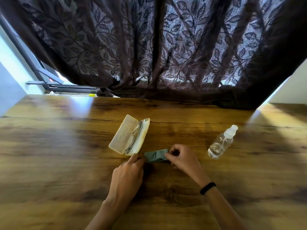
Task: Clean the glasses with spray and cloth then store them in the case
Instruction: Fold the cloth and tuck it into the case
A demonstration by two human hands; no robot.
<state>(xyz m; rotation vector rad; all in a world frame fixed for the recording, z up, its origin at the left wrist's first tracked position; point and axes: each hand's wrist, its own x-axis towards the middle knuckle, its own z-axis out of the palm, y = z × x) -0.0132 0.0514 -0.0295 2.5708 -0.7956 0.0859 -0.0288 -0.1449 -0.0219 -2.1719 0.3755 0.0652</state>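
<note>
A cream glasses case (121, 135) lies open on the wooden table (66, 146), with the thin-framed glasses (135, 136) folded inside it. Just in front of the case is a crumpled grey-green cloth (155, 155). My left hand (127, 176) pinches the cloth's left end beside the case's near corner. My right hand (181, 157) pinches its right end. A clear spray bottle (221, 142) with a white nozzle lies tilted on the table to the right, apart from both hands.
A dark leaf-patterned curtain (166, 47) hangs across the far edge of the table and rests on it. A window frame (49, 82) shows at the far left. A black band (207, 188) is on my right wrist.
</note>
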